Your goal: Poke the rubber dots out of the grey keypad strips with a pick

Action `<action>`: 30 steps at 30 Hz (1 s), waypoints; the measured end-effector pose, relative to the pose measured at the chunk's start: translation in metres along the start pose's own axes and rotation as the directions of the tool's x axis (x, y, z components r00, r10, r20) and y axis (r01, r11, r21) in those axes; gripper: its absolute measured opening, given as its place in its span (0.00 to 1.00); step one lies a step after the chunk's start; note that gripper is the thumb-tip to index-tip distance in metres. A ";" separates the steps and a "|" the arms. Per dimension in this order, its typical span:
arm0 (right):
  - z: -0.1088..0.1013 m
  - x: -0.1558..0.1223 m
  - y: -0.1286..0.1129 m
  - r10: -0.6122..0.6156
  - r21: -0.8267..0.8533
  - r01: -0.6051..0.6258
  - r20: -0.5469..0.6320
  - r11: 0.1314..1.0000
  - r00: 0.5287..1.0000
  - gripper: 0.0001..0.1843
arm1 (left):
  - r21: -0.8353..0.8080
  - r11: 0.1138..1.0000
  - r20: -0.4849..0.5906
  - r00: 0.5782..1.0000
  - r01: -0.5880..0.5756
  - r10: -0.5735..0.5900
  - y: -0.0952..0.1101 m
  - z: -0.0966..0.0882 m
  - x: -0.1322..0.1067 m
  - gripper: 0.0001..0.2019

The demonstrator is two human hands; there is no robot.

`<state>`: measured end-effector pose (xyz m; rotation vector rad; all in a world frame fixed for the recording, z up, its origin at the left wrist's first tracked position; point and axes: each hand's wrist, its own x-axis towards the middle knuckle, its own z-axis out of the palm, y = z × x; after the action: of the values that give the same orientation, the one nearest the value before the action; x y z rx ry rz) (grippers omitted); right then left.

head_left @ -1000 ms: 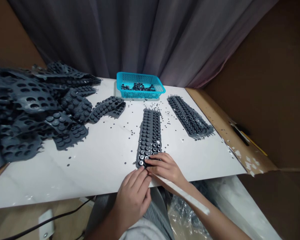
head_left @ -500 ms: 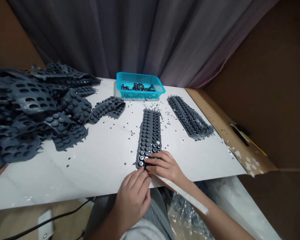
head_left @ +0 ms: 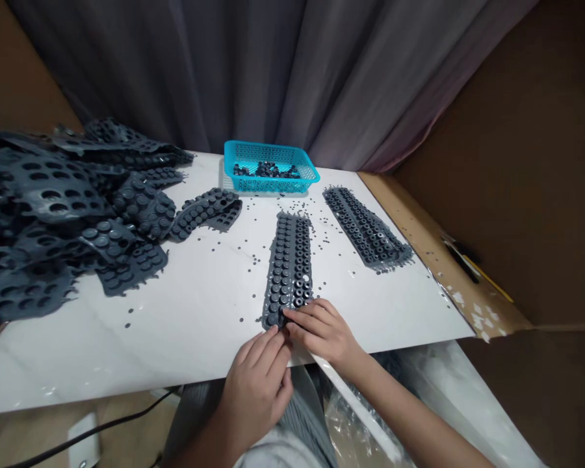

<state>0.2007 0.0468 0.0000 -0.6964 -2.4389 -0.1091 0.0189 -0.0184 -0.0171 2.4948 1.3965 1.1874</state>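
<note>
Two hands at near end of rubber button strip (head_left: 288, 270) on white tabletop (head_left: 190, 312): left hand (head_left: 259, 383) fingertips touching, right hand (head_left: 322, 328) pinching its buttons. No readable writing. Blue basket (head_left: 271, 168) behind.

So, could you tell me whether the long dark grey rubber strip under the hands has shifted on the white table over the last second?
No. The long dark grey rubber strip keeps its place relative to the blue basket; only the camera shifted slightly.

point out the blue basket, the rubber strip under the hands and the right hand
blue basket (head_left: 306, 170), head view, right rim
rubber strip (head_left: 289, 263), head view, middle of strip
right hand (head_left: 322, 330), head view, back of hand
</note>
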 end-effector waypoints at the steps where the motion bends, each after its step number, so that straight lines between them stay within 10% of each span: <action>1: 0.001 -0.001 0.002 0.016 -0.009 -0.016 -0.025 1.000 1.000 0.08 | 0.000 1.000 0.002 1.000 0.000 0.000 0.000 0.000 0.000 0.13; 9: -0.015 0.006 0.002 0.510 0.237 -0.458 -0.251 0.857 0.823 0.09 | -0.002 1.000 0.007 1.000 -0.006 0.007 0.000 0.000 0.000 0.13; 16: -0.013 0.010 -0.017 0.409 0.515 -0.365 0.030 0.776 0.912 0.07 | 0.006 1.000 0.006 1.000 -0.012 0.012 -0.001 -0.001 -0.001 0.12; 30: -0.002 -0.001 -0.015 0.357 0.482 -0.350 0.080 0.803 0.931 0.11 | -0.026 0.999 0.008 1.000 0.024 -0.024 0.000 -0.004 0.000 0.15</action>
<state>0.1947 0.0328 0.0028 -0.8861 -2.1391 0.6335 0.0163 -0.0202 -0.0142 2.4554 1.3957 1.1828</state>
